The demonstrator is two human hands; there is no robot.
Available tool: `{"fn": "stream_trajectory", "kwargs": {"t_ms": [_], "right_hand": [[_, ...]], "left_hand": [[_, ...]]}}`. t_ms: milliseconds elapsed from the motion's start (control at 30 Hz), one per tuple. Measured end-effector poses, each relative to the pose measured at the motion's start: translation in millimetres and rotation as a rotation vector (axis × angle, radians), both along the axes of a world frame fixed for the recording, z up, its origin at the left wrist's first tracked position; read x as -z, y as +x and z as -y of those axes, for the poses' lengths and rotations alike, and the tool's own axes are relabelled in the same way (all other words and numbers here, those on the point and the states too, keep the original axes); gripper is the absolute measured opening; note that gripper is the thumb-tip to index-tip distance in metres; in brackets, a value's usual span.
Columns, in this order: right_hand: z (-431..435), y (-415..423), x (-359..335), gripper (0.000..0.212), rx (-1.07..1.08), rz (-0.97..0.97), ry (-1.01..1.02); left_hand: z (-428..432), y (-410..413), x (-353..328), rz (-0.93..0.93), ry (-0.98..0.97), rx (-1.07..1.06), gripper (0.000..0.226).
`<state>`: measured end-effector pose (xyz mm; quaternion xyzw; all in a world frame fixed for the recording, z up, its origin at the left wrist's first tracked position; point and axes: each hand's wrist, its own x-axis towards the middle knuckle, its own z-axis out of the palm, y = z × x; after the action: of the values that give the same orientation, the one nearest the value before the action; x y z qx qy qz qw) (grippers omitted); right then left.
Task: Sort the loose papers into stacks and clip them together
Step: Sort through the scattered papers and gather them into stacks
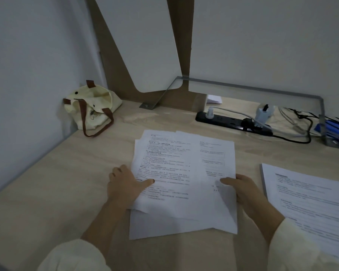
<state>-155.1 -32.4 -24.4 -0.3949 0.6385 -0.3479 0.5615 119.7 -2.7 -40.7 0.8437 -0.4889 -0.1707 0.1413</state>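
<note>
A pale wood-grain desk point(70, 173) fills the view, tucked into a corner of plain light walls, dimly lit. At the back left corner slumps a cream tote bag point(90, 108) with brown straps; along the back right runs a black power strip point(233, 122) with plugs and cables trailing off, and at the far right edge sits a blue stapler point(335, 132) beside a grey metal rail point(262, 87). Centre stage: the loose papers point(184, 182), several white printed sheets lying fanned and skewed on the desk, edges out of line, the lower corner of one sheet curling up near the bottom left. Off to the right, apart from them, lies a neater stack of printed pages point(305, 200), squared up and running out of frame. Now the hands: the left hand point(123, 184) sits at the sheets' left edge, thumb pressed flat on top of the page, the other fingers curled at the edge of the paper. The right hand point(245, 190) pinches the right edge, thumb on top, the remaining fingers hidden below the sheets. Cream sleeves point(294, 249) show at both wrists.
</note>
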Motion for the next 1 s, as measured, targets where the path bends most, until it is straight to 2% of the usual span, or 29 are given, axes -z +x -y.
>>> {"fn": "stream_trajectory", "kwargs": {"t_ms": [167, 267, 367, 433, 500, 567, 633, 700, 800, 900, 1000], "right_hand": [[-16, 17, 2, 0.028, -0.106, -0.048, -0.023], [-18, 15, 2, 0.027, -0.094, -0.072, -0.059], [-14, 6, 2, 0.033, -0.047, -0.071, -0.075], [-15, 2, -1, 0.03, -0.131, -0.038, -0.061], [-18, 3, -6, 0.029, -0.257, -0.011, -0.011], [-17, 6, -7, 0.023, -0.29, -0.037, 0.046], [-14, 6, -6, 0.02, -0.197, -0.028, 0.12], [-12, 6, -5, 0.019, -0.081, 0.119, 0.158], [-13, 6, -5, 0.027, -0.15, 0.309, 0.074], [-16, 7, -2, 0.046, -0.216, 0.299, 0.027], [-22, 6, -12, 0.041, -0.244, 0.217, -0.052]], "left_hand": [[-7, 0, 0, -0.149, -0.018, -0.011, 0.073], [-8, 8, 3, -0.237, -0.036, 0.007, 0.055], [-13, 14, 4, -0.473, -0.12, -0.005, 0.026], [-17, 12, 0, -0.662, -0.169, 0.002, 0.014], [-19, 7, -4, -0.776, -0.205, 0.009, 0.014], [-20, 0, -6, -0.86, -0.228, 0.018, 0.021], [-22, -5, -6, -0.952, -0.24, 0.046, 0.03], [-22, -11, -6, -1.001, -0.232, 0.071, 0.037], [-22, -17, -8, -1.008, -0.197, 0.132, 0.036], [-22, -25, -11, -0.999, -0.182, 0.178, 0.03], [-20, -27, -18, -1.015, -0.213, 0.164, 0.027]]}}
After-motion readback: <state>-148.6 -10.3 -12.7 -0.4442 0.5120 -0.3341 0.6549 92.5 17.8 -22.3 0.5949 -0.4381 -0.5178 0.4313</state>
